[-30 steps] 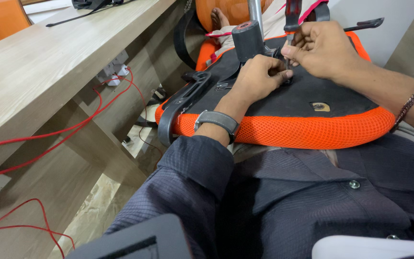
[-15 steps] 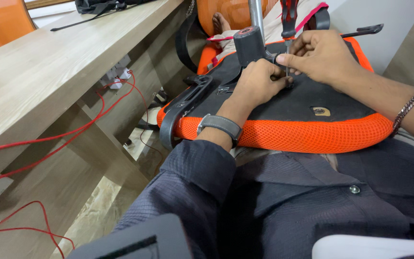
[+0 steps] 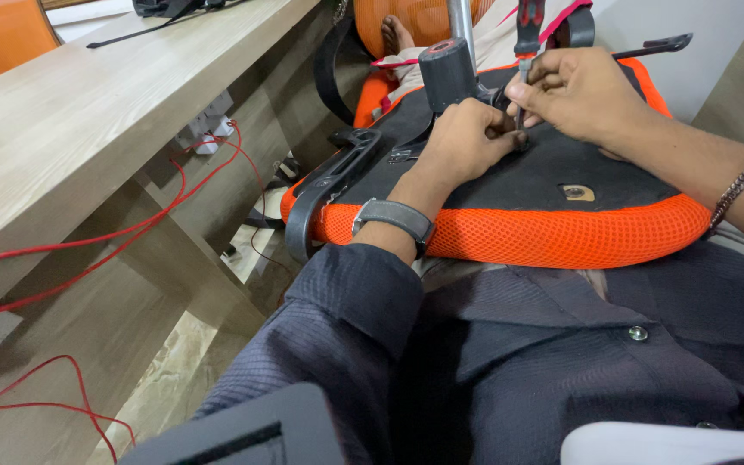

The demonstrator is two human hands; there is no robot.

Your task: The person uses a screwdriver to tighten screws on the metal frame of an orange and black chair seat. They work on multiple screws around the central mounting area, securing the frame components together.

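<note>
An upturned orange mesh chair seat (image 3: pixel 561 237) with a black underside rests across my lap. My left hand (image 3: pixel 467 142) presses on the black underside, fingertips pinching a small part hidden at the screwdriver tip. My right hand (image 3: pixel 574 90) grips the metal shaft of a red-and-black-handled screwdriver (image 3: pixel 527 26), which stands upright on the seat next to my left fingers. A black cylinder mount (image 3: pixel 447 73) with a chrome post rises just left of the hands. A grey watch is on my left wrist.
A black armrest (image 3: pixel 329 185) sticks out from the seat's left side. A wooden desk (image 3: pixel 88 112) runs along the left, with red cables (image 3: pixel 131 232) and white sockets beneath it. Another person's bare foot (image 3: pixel 393 34) shows behind the seat.
The view shifted slightly. My right hand has slid a little on the screwdriver shaft; both hands stay at the same spot on the seat.
</note>
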